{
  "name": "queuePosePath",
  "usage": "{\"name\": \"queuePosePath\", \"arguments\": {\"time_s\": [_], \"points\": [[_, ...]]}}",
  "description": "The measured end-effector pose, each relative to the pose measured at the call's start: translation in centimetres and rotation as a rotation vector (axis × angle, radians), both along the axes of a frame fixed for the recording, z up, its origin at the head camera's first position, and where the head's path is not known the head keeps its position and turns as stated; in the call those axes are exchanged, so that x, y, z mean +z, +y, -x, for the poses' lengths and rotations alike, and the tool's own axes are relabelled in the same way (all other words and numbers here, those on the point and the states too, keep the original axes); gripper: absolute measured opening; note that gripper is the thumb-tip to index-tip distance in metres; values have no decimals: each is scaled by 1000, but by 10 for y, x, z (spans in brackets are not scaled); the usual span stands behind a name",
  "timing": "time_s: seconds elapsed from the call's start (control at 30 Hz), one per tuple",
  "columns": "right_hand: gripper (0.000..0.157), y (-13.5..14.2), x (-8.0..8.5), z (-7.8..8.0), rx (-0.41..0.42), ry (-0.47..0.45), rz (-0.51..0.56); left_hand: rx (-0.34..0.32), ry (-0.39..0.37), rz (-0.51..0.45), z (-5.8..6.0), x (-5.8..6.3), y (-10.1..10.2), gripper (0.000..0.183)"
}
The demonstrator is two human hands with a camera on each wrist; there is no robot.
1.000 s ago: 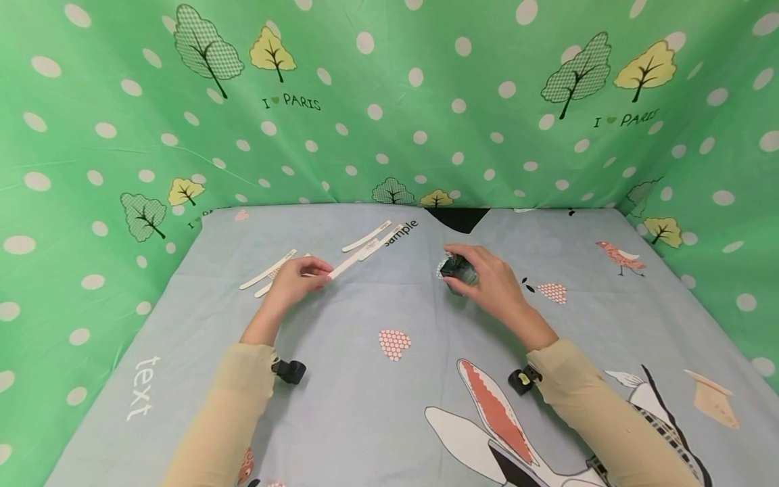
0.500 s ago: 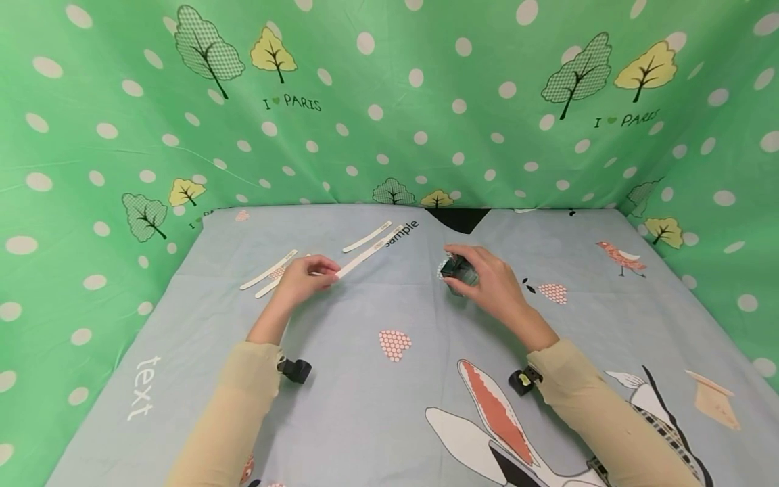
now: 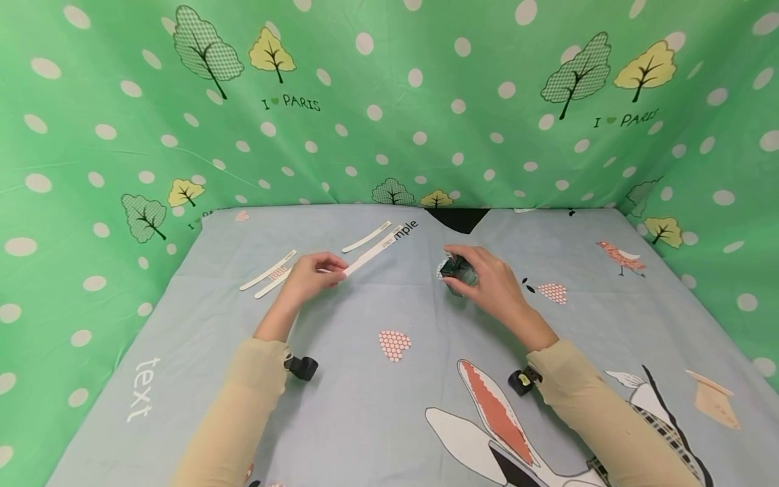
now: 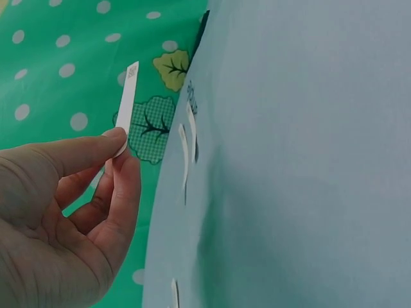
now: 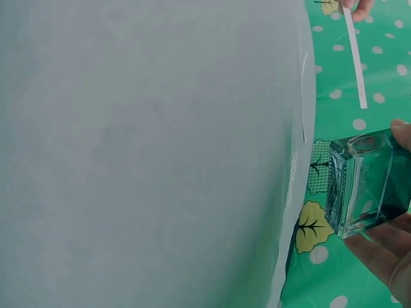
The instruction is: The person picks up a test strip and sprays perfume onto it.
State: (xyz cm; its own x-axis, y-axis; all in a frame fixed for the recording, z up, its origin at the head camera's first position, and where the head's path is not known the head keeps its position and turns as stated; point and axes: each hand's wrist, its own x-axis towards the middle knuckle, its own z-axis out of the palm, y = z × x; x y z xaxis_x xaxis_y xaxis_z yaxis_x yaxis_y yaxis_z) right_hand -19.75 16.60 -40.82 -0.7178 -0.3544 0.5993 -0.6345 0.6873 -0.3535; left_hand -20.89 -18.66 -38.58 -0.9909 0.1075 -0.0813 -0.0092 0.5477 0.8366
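Note:
In the head view my left hand (image 3: 313,276) pinches a narrow white paper test strip (image 3: 372,255) by one end, between thumb and fingers. Its far end points up and to the right; in the left wrist view the strip (image 4: 130,90) bears small print near its tip. My right hand (image 3: 496,283) grips a square, thick-walled glass perfume bottle (image 3: 460,272) between thumb and fingers. Clear to dark green glass shows on the bottle (image 5: 369,183) in the right wrist view. A gap separates the held strip from the bottle.
Two white strips lie left of my left hand, one being a curved strip (image 3: 268,270). Farther back rests another strip (image 3: 365,238), with one more partly behind the held one. A grey-blue printed cloth (image 3: 353,392) covers the table; a green dotted curtain (image 3: 389,108) surrounds it.
My left hand has moved slightly to the right, carrying the pinched strip with it. My right hand and the bottle have stayed in place.

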Motion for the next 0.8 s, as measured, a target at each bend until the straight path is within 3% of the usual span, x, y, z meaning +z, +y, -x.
{"name": "queuePosePath", "arguments": {"time_s": [0.8], "points": [[56, 0, -1, 0, -6, 9, -8, -33, -11, -37, 5, 0, 20, 23]]}}
